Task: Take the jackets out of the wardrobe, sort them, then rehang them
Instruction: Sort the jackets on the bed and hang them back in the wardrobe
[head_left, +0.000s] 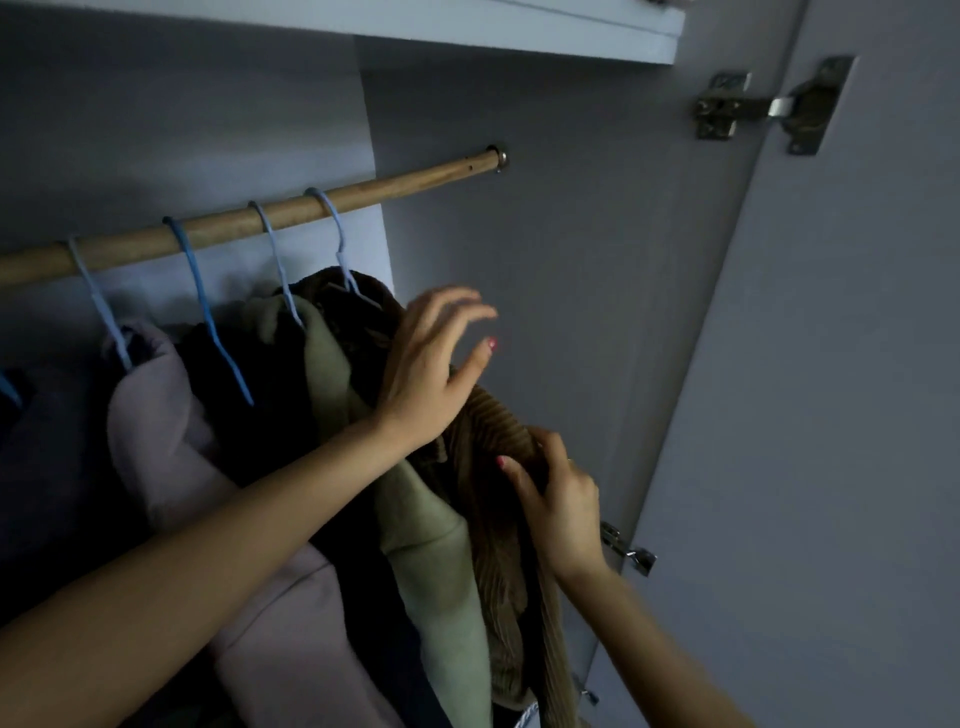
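Fingers of the right hand (558, 506) pinch the brown corduroy jacket (498, 467), the left hand (428, 374) spread above it.

Dim grey wardrobe interior (571, 260), white shelf (519, 36) above, metal hinge (769, 106) on door.

4 jackets hang on wooden rod (249, 221); both hands on brown corduroy jacket (498, 519), rightmost.
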